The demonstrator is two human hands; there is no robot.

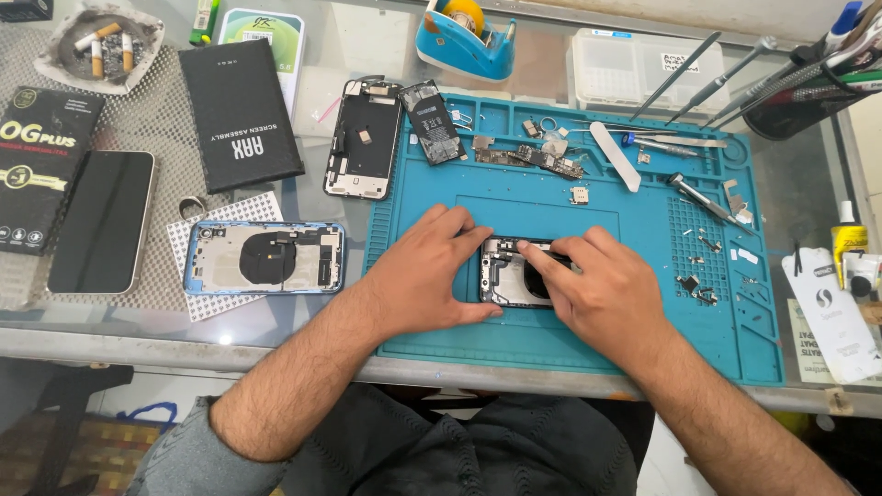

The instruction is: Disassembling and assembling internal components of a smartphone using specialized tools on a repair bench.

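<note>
You have an opened phone body (pixel 511 273) lying flat on the blue work mat (pixel 643 331), pinned between your two hands. Your left hand (pixel 424 276) lies spread over its left end, fingers flat and thumb along the near edge, bracing it rather than gripping. Your right hand (pixel 602 289) covers the right end, its forefinger stretched leftward with the tip pressed on the upper edge of the exposed insides; whether something small sits under that fingertip is hidden. This looks like the step of seating or pressing a part or connector inside the shell. The next move likely calls for steady downward pressure with the left hand holding the body from sliding, and care not to bend anything. Beyond your left hand lie a second blue-framed phone back (pixel 265 258) and a black opened phone (pixel 362 138); beyond your right hand, a loose circuit board (pixel 528 158), a white pry tool (pixel 614 156) and small screws
</note>
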